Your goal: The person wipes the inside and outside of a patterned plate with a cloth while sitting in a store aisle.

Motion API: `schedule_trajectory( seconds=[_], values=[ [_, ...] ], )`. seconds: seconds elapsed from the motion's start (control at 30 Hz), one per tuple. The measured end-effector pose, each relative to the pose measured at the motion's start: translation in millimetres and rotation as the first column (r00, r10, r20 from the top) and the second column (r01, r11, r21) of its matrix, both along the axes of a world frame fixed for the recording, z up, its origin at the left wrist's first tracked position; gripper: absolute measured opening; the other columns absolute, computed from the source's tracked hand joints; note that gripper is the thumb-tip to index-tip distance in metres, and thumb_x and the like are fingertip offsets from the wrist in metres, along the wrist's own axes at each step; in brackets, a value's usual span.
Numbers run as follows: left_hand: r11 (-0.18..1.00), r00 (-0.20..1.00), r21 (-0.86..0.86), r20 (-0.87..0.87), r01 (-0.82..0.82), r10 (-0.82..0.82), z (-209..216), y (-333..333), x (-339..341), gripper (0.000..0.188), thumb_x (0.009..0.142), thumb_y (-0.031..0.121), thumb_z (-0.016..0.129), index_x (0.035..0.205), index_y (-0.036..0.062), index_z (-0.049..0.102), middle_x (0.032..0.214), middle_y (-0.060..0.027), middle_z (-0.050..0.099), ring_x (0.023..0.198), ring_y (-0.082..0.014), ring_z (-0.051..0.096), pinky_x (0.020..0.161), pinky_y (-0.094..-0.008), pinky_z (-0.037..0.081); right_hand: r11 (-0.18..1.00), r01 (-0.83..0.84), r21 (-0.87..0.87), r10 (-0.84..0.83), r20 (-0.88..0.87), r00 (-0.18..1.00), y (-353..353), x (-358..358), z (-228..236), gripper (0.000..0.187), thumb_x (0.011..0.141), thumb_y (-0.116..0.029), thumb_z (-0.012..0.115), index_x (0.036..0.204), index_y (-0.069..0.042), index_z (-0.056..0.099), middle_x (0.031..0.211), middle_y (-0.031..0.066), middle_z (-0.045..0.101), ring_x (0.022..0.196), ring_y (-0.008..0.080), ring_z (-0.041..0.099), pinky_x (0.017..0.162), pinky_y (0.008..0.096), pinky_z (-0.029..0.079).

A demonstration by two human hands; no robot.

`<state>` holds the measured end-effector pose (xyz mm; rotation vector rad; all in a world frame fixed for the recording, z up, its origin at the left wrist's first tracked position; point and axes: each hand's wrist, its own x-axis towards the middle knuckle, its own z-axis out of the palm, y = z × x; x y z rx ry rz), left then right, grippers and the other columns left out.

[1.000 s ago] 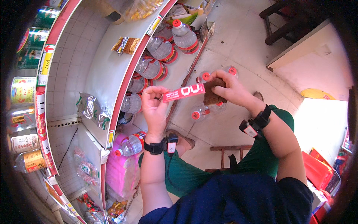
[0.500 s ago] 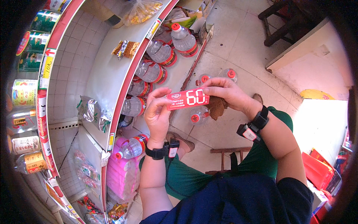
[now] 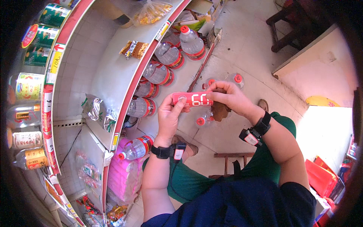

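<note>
A small red price tag (image 3: 191, 99) with big white digits is held level in front of me by both hands. My left hand (image 3: 170, 111) pinches its left end, thumb lying across the face. At the other end, my right hand (image 3: 231, 95) has closed thumb and fingers on the tag. A crumpled brown cloth (image 3: 220, 110) shows just below the right fingers; whether that hand holds it too I cannot tell. Beneath the tag are clear bottles with red caps, one bottle (image 3: 204, 119) below it and another bottle (image 3: 237, 79) past the right hand.
Large clear bottles (image 3: 159, 73) with red labels line the low shelf on the left. One bottle (image 3: 138, 147) lies on a pink wrapped pack (image 3: 123, 172). The upper shelf (image 3: 109, 60) bears snack packets. A dark stool (image 3: 287, 30) stands at the far right, red boxes (image 3: 321, 176) at the near right.
The tag has tipped, so its upper edge shows and its face looks narrower. My left thumb has moved onto its face. The whole view has shifted slightly.
</note>
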<state>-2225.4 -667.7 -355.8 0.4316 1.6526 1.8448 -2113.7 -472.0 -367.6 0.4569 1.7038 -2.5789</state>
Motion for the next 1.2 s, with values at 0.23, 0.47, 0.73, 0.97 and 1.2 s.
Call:
schedule_trajectory(
  seconds=[0.23,0.47,0.73,0.97,1.2],
  values=[
    [0.989,0.989,0.029,-0.034,-0.143,0.144,0.7,-5.1,5.2,0.018,0.094,0.017,0.062,0.107,0.0032,0.060,0.092,-0.0031,0.066,0.076,-0.0094,0.063,0.067,-0.0241,0.054,0.986,0.043,0.161,-0.050,0.036,0.998,4.5,7.2,14.2,0.025,0.091,-0.030,0.065,0.092,-0.005,0.064,0.081,-0.0025,0.061,0.073,0.0056,0.056,0.066,0.0237,0.046],
    [0.989,0.989,0.038,-0.029,-0.143,0.144,21.5,-15.1,63.6,0.018,0.095,0.016,0.061,0.110,0.0061,0.058,0.092,-0.0009,0.064,0.076,-0.0084,0.063,0.066,-0.0239,0.055,0.999,0.012,0.044,-0.012,-0.005,1.000,-8.6,51.1,29.3,0.029,0.089,-0.026,0.068,0.101,-0.001,0.064,0.088,0.0020,0.065,0.076,0.0099,0.060,0.068,0.0251,0.049],
    [0.996,0.995,0.014,-0.032,-0.093,0.094,50.2,-18.3,115.1,0.019,0.097,0.018,0.058,0.111,0.0042,0.056,0.097,-0.0027,0.064,0.081,-0.0091,0.063,0.070,-0.0218,0.053,0.995,-0.077,-0.063,0.074,-0.052,0.996,-12.0,92.1,45.1,0.015,0.090,-0.018,0.067,0.096,-0.005,0.064,0.086,0.0033,0.067,0.074,0.0120,0.064,0.064,0.0269,0.052],
    [0.999,0.992,-0.019,-0.114,-0.050,0.048,63.2,2.0,139.6,0.021,0.097,0.019,0.059,0.110,0.0045,0.053,0.103,-0.0044,0.062,0.092,-0.0124,0.063,0.076,-0.0249,0.055,0.996,-0.036,-0.085,0.027,-0.108,0.994,-1.3,114.2,42.7,0.016,0.090,-0.016,0.066,0.100,-0.004,0.063,0.086,0.0046,0.067,0.072,0.0137,0.065,0.062,0.0284,0.053],
    [0.996,0.985,-0.013,-0.155,-0.085,0.082,64.6,11.7,162.4,0.019,0.096,0.016,0.060,0.109,0.0074,0.050,0.100,-0.0034,0.061,0.082,-0.0109,0.064,0.066,-0.0248,0.058,0.999,0.009,0.043,-0.002,-0.161,0.987,-3.6,137.5,59.9,0.016,0.087,-0.014,0.068,0.098,-0.003,0.065,0.083,0.0015,0.066,0.069,0.0087,0.059,0.060,0.0243,0.047]
  ],
)
